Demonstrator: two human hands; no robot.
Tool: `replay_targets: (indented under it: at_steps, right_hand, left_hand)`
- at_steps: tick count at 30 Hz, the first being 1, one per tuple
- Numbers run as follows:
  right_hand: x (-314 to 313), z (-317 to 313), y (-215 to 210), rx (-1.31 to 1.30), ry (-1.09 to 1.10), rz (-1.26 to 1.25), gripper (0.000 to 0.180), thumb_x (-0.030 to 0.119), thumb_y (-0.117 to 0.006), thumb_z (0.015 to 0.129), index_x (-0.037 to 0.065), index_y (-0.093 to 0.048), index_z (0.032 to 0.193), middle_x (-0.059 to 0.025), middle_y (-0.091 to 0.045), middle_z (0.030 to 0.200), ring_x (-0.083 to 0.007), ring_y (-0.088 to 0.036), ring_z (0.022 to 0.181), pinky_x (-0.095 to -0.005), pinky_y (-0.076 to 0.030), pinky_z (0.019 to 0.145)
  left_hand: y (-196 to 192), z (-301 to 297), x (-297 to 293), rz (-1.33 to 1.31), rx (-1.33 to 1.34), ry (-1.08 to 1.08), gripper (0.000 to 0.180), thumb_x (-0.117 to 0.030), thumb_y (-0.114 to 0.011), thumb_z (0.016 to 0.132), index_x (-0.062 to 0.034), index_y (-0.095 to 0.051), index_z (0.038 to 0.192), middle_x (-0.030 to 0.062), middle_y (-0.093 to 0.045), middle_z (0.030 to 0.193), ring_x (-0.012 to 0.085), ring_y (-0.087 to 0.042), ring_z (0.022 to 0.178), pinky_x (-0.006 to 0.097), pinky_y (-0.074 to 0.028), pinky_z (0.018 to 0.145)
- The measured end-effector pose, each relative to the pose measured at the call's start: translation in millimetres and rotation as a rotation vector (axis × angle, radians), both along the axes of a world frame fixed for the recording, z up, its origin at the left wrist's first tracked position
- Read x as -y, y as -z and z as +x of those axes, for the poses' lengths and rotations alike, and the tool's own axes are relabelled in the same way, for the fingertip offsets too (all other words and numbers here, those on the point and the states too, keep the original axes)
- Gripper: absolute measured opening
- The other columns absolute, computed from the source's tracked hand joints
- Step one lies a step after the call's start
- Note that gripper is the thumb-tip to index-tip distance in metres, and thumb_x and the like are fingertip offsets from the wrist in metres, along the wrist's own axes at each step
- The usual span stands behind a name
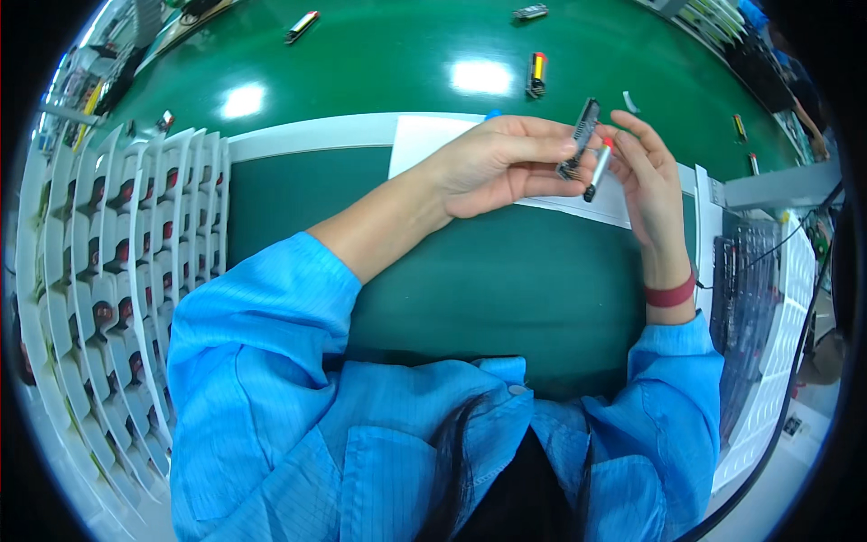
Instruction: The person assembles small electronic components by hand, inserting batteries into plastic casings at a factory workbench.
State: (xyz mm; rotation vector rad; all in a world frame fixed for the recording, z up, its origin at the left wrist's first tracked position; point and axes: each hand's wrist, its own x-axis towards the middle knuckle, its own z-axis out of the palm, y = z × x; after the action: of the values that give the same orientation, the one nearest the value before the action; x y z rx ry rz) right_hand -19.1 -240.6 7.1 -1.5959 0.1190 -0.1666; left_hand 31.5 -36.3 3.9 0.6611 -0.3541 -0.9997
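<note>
My left hand (515, 163) pinches a narrow dark circuit board (582, 135), with the thumb on top and the fingers beneath. Just beside the board, over the left fingertips, is a small silver cylinder (598, 172) with a red end and a black end. My right hand (652, 176) has its fingertips curled at the red end and seems to grip it, though the contact is partly hidden. A red band (670, 294) circles my right wrist. White sheets (424, 140) lie under both hands on the green mat (433, 280).
White racks (135, 271) with small red and dark parts stand at the left. Clear plastic trays (745, 298) and a white rack (784, 316) are at the right. Similar small assemblies (537, 75) lie scattered on the far green surface (388, 63), beyond a pale raised edge (312, 134).
</note>
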Motion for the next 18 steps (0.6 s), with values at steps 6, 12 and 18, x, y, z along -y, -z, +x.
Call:
replay_targets:
  at_steps: [6,12,18]
  right_hand:
    - [-9.5,-12.3,-2.7,0.074,-0.066,0.305,0.026,0.012,-0.050,0.088,-0.002,-0.052,0.110,-0.0130,-0.060,0.098,-0.0157,-0.059,0.086,-0.0271,-0.048,0.077]
    - [-11.5,-10.6,-14.2,0.013,-0.304,0.452,0.029,0.013,-0.053,0.087,-0.003,-0.051,0.112,-0.0101,-0.061,0.097,-0.0124,-0.058,0.083,-0.0251,-0.047,0.071]
    - [-8.0,-9.5,-17.9,-0.058,-0.194,0.093,0.031,0.008,-0.061,0.081,-0.002,-0.052,0.108,-0.0121,-0.064,0.090,-0.0134,-0.061,0.079,-0.0246,-0.049,0.070]
  left_hand:
    - [4.6,1.7,-1.0,0.155,0.127,-0.008,0.032,-0.015,-0.054,0.086,0.0039,-0.052,0.112,0.0104,-0.060,0.095,0.0151,-0.060,0.087,0.027,-0.051,0.081]
    - [6.0,9.4,-7.6,0.082,0.080,0.062,0.033,-0.016,-0.054,0.086,0.0036,-0.052,0.113,0.0095,-0.059,0.097,0.0133,-0.060,0.087,0.026,-0.051,0.081]
    - [5.6,4.2,-0.9,0.207,0.124,-0.030,0.034,-0.011,-0.059,0.083,0.0015,-0.053,0.114,0.0093,-0.061,0.097,0.0145,-0.061,0.087,0.024,-0.052,0.077]
